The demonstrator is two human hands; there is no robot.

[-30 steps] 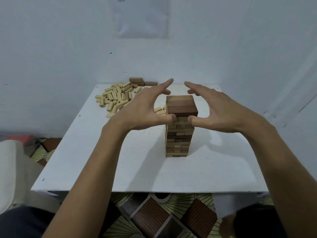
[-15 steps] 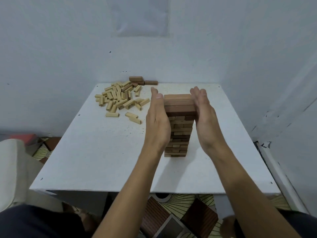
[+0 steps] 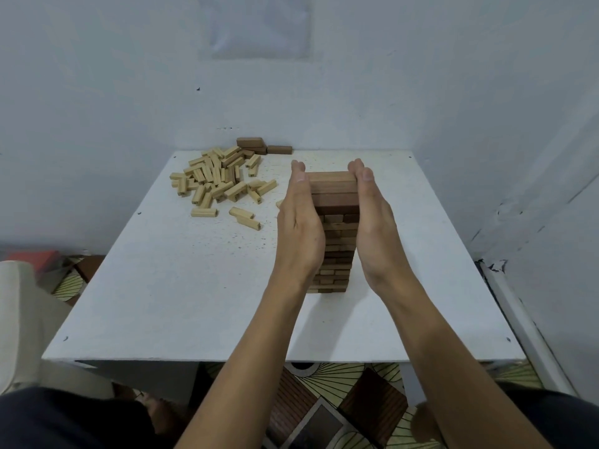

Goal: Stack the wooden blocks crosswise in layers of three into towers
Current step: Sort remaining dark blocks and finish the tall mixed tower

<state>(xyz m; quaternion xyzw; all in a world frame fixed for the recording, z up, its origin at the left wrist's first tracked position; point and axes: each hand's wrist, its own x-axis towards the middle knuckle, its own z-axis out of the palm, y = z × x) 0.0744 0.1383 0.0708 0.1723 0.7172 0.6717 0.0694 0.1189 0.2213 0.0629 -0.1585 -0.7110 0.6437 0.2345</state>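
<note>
Tower [image 3: 338, 243] stands on the white desk [image 3: 181, 303], right of centre, middle depth. Its top layers are dark brown; lower layers mix pale and brown block ends.

Left hand [image 3: 299, 222]: grip released, fingers straight and together, palm flat against the tower's left side. Right hand [image 3: 372, 222]: same, flat against the right side. Neither curls round anything. Fingertips reach just past the top edge.

Hidden or unclear:
- Both side faces of the tower are covered by the palms; only the near face and top show.
- The tower's lower-left corner is behind the left wrist.
- The far face is not visible.
- Lower layers are too small to count blocks per layer.
- One pale block [image 3: 278, 203] pokes out from behind the left hand, mostly covered.

Pile of pale blocks [image 3: 214, 179] lies far left on the desk, jumbled; the count is not readable. Two strays [image 3: 245, 218] lie near it, toward the tower, with another [image 3: 203, 212] further left. A few dark blocks [image 3: 259, 145] sit at the far edge, against the wall.

Sheet [image 3: 256, 27] on the far wall is cut off at the top, print unreadable. Patterned floor [image 3: 324, 416] shows under the desk. At the left, a pale rounded thing [image 3: 16, 303] is cut by the frame edge; cannot tell what it is.
</note>
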